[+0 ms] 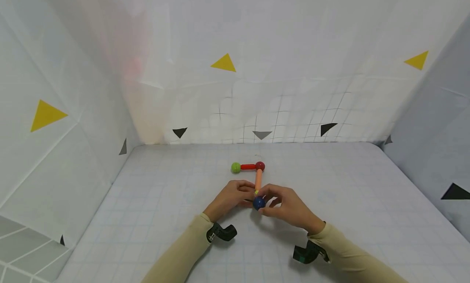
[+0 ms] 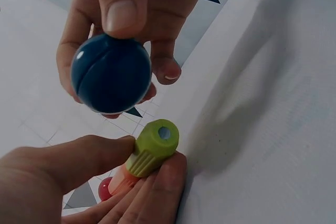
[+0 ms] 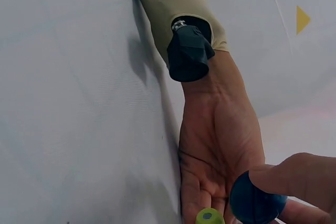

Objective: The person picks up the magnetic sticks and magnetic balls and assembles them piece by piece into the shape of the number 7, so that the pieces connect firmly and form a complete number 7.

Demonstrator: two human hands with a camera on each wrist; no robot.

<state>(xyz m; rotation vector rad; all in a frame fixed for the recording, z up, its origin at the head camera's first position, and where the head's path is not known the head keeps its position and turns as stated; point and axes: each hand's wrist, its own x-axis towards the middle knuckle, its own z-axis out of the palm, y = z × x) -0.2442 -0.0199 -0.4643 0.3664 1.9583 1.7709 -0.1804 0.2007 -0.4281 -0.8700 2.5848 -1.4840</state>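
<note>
My right hand (image 1: 290, 205) holds a blue ball (image 2: 111, 77) between thumb and fingers. Low over the table, my left hand (image 1: 231, 195) pinches the lime-green end (image 2: 155, 148) of a magnetic building stick, whose round tip shows a small greyish disc. In the left wrist view the ball is just above that tip, with a small apparent gap. Beyond the left fingers runs an orange stick (image 1: 258, 179) in line with the green piece; its far end meets a dark red ball (image 1: 260, 166). From there a red stick (image 1: 248, 166) leads left to a light green ball (image 1: 236, 167).
A white table (image 1: 176, 250) with a faint grid lies under the hands. White sheets with yellow and black triangles stand behind and on both sides. A dark wrist camera (image 1: 225, 233) sits on the left wrist, another camera (image 1: 308, 252) on the right.
</note>
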